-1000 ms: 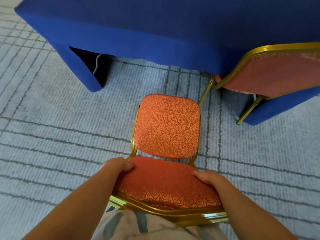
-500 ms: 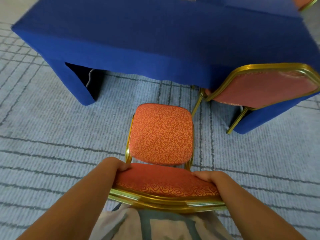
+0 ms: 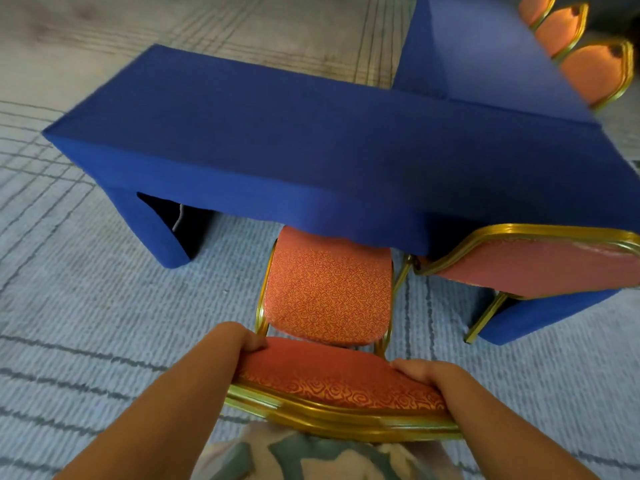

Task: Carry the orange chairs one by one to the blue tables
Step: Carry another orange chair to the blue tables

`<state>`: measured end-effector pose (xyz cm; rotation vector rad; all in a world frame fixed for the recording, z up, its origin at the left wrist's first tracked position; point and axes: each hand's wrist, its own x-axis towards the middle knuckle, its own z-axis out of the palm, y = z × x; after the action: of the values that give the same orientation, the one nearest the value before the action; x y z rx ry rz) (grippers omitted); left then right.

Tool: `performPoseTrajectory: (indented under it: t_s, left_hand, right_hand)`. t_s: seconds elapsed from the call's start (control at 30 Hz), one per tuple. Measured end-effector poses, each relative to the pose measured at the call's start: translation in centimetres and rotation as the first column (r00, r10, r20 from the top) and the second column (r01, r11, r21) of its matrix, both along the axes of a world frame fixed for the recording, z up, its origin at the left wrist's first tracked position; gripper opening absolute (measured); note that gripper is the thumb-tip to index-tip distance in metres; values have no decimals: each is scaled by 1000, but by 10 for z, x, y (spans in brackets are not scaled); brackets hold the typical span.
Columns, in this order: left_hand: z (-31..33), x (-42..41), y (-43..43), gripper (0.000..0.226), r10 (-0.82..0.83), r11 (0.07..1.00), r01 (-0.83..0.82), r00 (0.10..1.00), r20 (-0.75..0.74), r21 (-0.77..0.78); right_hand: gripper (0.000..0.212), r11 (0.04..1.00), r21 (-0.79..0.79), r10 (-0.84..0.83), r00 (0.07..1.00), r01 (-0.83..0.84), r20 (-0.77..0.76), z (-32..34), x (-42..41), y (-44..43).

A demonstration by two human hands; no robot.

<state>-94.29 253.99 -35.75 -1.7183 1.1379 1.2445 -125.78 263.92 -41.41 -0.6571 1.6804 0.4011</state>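
Nudged under one of two blue tables: fifth orange chair, both hands gripping

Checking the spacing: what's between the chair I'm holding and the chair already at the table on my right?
Just a narrow strip of bare carpet between the held chair and the other chair, as the head view shows.

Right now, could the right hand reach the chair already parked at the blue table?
Probably, but only after letting go: the right hand grips the held chair's backrest, and nothing stands between it and the parked chair.
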Motion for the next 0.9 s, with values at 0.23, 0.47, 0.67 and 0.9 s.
performPoseTrajectory:
  t_s: [0.23,0.47,0.67,0.9]
  left_hand:
    - [1,-50,-126,59,124,990,-124,992,-1,-69]
    - [-3,-110,-221,58,144,988,-144,990,4,-58]
    - [-8,-147,-272,61,62,995,-59,998,31,-83]
    - [-21,-164,-291,57,19,999,-16,998,56,-50]
  right_hand:
    - [37,1000,1,3,1000,-3,2,-6,-57,-133]
    - [46,1000,-26,-11,999,10,-37,-10,-124,-228]
    - [36,998,-23,-67,996,65,-61,-20,-152,-261]
    - [26,997,-70,10,993,-19,-117,-11,-167,-286]
